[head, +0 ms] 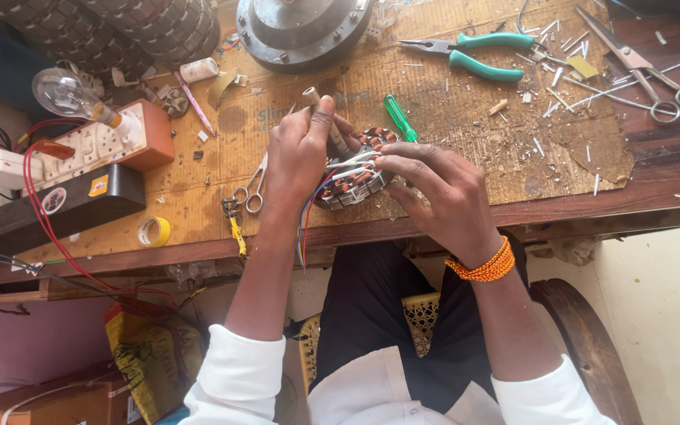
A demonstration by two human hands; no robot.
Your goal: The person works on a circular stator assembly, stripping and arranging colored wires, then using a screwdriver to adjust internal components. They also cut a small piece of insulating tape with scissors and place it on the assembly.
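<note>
My left hand (302,153) grips the motor stator (353,175), right fingers (403,161) pinching white sleeving at three o'clock; coils wound, leads loose.

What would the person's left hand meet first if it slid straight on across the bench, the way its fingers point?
Probably the round grey metal housing at the bench's far edge. The left hand points up-image toward it over bare cardboard, though depth is unclear.

Screwdriver (397,116), small scissors (252,189) flank hands (bench beyond cluttered).
</note>
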